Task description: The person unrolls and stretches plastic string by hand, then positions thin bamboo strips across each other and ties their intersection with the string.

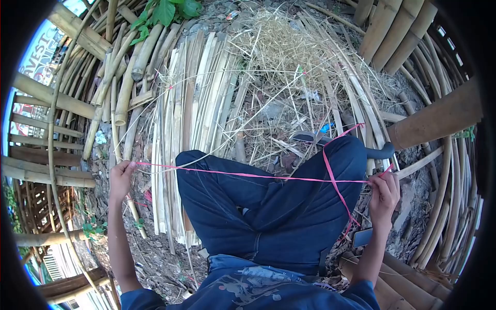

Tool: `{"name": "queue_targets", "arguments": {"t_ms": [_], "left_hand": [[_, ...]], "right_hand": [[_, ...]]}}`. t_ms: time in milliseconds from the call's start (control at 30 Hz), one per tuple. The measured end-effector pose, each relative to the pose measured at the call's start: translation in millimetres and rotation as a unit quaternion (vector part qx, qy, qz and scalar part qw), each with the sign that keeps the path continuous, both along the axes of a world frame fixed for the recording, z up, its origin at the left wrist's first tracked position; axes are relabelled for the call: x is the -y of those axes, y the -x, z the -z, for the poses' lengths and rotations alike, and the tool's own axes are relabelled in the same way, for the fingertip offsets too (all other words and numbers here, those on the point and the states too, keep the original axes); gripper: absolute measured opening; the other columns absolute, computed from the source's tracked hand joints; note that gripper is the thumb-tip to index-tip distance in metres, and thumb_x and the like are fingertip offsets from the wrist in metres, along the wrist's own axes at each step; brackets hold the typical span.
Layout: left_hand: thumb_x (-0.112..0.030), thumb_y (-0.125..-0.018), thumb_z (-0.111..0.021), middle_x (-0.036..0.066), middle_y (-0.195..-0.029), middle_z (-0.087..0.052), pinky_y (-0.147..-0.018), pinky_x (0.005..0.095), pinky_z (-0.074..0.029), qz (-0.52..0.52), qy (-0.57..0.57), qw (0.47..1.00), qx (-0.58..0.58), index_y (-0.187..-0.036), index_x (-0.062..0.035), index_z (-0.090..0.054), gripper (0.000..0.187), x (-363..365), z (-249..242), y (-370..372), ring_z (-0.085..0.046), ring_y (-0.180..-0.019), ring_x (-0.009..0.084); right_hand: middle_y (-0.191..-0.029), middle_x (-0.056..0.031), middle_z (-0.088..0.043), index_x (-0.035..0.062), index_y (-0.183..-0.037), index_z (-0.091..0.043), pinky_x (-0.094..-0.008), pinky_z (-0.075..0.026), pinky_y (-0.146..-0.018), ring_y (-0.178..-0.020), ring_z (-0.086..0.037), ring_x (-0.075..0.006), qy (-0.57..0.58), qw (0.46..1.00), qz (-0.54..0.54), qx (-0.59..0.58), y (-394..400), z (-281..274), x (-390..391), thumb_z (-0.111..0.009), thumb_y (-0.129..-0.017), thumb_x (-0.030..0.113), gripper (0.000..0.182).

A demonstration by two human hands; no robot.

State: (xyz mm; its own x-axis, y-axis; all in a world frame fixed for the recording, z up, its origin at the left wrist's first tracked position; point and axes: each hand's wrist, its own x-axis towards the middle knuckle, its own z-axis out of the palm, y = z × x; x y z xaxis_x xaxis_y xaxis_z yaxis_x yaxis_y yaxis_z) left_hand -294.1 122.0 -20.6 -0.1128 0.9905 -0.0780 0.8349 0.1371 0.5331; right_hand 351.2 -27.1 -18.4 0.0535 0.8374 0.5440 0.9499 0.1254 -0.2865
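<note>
A pink plastic string (248, 175) runs taut across my lap from hand to hand. My left hand (121, 178), out to the left of my knee, pinches one end between closed fingers. To the right of my other knee, my right hand (385, 194) is closed on the string, with a short tail sticking up past the fingers. Another length of pink strip (330, 170) lies over my right knee and hangs down beside the thigh. A thin pale bamboo strip (206, 156) passes near my left hand and over the left knee.
Long split bamboo slats (199, 98) lie in front of my left knee. Dry shavings (289, 46) cover the ground ahead. Bamboo poles (126, 93) stand at left, and a thick pole (439, 121) at right. A dark curved handle-like end (381, 151) juts out beside my right knee. A phone-like object (362, 237) lies near my right forearm.
</note>
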Motion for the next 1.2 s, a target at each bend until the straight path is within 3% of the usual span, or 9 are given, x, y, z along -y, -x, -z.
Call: {"name": "queue_targets", "arguments": {"t_ms": [233, 433, 500, 633, 700, 900, 1033, 1133, 1200], "left_hand": [[-0.025, -0.093, -0.061, 0.000, -0.060, -0.049, -0.054, 0.0273, -0.035, -0.013, -0.011, 1.000, -0.020, -0.083, 0.0029, -0.066, 0.030, -8, -5, -5, -0.042, -0.059, 0.0084], [-0.019, -0.093, -0.062, 0.001, -0.062, -0.053, -0.057, 0.0267, -0.038, 0.030, 0.022, 0.999, 0.009, -0.086, 0.0042, -0.067, 0.025, -6, -9, -31, -0.044, -0.062, 0.0081], [-0.019, -0.093, -0.062, 0.001, -0.064, -0.055, -0.058, 0.0266, -0.039, 0.033, 0.018, 0.999, 0.006, -0.086, 0.0046, -0.067, 0.025, -5, -7, -32, -0.046, -0.063, 0.0081], [-0.018, -0.093, -0.061, 0.002, -0.066, -0.059, -0.060, 0.0264, -0.041, 0.031, 0.017, 0.999, 0.016, -0.087, 0.0047, -0.067, 0.024, -5, -4, -29, -0.049, -0.065, 0.0085], [-0.018, -0.093, -0.061, 0.002, -0.065, -0.058, -0.060, 0.0262, -0.040, 0.039, 0.010, 0.999, 0.033, -0.086, 0.0045, -0.067, 0.025, -6, -2, -26, -0.048, -0.064, 0.0082], [-0.020, -0.093, -0.061, -0.001, -0.062, -0.052, -0.055, 0.0258, -0.035, 0.012, 0.014, 0.999, 0.029, -0.085, 0.0036, -0.067, 0.026, -11, -3, -12, -0.043, -0.061, 0.0067], [-0.020, -0.093, -0.061, -0.002, -0.061, -0.048, -0.054, 0.0262, -0.033, 0.018, -0.006, 0.999, 0.028, -0.083, 0.0034, -0.066, 0.026, -15, 0, -11, -0.040, -0.060, 0.0063], [-0.019, -0.093, -0.061, -0.002, -0.061, -0.048, -0.054, 0.0262, -0.033, 0.033, 0.012, 0.998, 0.043, -0.082, 0.0040, -0.065, 0.026, -13, -5, -26, -0.039, -0.060, 0.0062], [-0.019, -0.093, -0.061, -0.002, -0.061, -0.049, -0.054, 0.0262, -0.033, 0.028, 0.016, 0.999, 0.037, -0.083, 0.0044, -0.065, 0.026, -10, -11, -39, -0.039, -0.060, 0.0062]], "right_hand": [[-0.108, -0.0131, -0.052, 0.0005, -0.069, -0.057, -0.0364, -0.043, -0.082, -0.096, -0.052, -0.0229, 0.198, 0.891, -0.037, -0.407, -7, -11, 18, -0.059, -0.091, 0.019, 0.028], [-0.097, -0.0106, -0.053, 0.0114, -0.060, -0.043, -0.0394, -0.039, -0.084, -0.101, -0.048, -0.0230, -0.078, 0.461, -0.240, -0.851, -13, -2, 15, -0.048, -0.098, 0.041, 0.048], [-0.093, -0.0076, -0.055, 0.0079, -0.068, -0.053, -0.0382, -0.041, -0.081, -0.099, -0.049, -0.0223, -0.087, 0.478, -0.242, -0.840, -8, -8, 10, -0.051, -0.098, 0.033, 0.040], [-0.092, -0.0024, -0.062, 0.0032, -0.092, -0.066, -0.0349, -0.042, -0.079, -0.092, -0.054, -0.0231, -0.084, 0.821, 0.022, -0.565, -10, -4, 6, -0.064, -0.088, 0.007, 0.006], [-0.091, -0.0077, -0.062, 0.0019, -0.093, -0.066, -0.0357, -0.041, -0.078, -0.088, -0.055, -0.0255, -0.079, 0.994, 0.063, 0.048, -15, -3, 2, -0.067, -0.079, 0.001, 0.013], [-0.090, -0.0084, -0.058, 0.0020, -0.075, -0.059, -0.0367, -0.039, -0.079, -0.093, -0.053, -0.0276, 0.072, 0.995, 0.040, -0.062, -15, 0, 13, -0.065, -0.080, 0.004, 0.008], [-0.102, -0.0031, -0.054, 0.0042, -0.064, -0.053, -0.0395, -0.039, -0.087, -0.103, -0.048, -0.0233, 0.078, 0.850, -0.034, -0.520, -18, 6, 20, -0.049, -0.096, 0.023, 0.037], [-0.099, -0.0036, -0.053, 0.0105, -0.059, -0.047, -0.0386, -0.039, -0.086, -0.105, -0.047, -0.0208, -0.051, 0.507, -0.240, -0.826, -20, 11, 20, -0.050, -0.098, 0.026, 0.042], [-0.097, -0.0021, -0.055, 0.0092, -0.063, -0.052, -0.0385, -0.039, -0.084, -0.102, -0.049, -0.0203, -0.064, 0.555, -0.213, -0.801, -12, 3, 16, -0.054, -0.096, 0.022, 0.035]]}}
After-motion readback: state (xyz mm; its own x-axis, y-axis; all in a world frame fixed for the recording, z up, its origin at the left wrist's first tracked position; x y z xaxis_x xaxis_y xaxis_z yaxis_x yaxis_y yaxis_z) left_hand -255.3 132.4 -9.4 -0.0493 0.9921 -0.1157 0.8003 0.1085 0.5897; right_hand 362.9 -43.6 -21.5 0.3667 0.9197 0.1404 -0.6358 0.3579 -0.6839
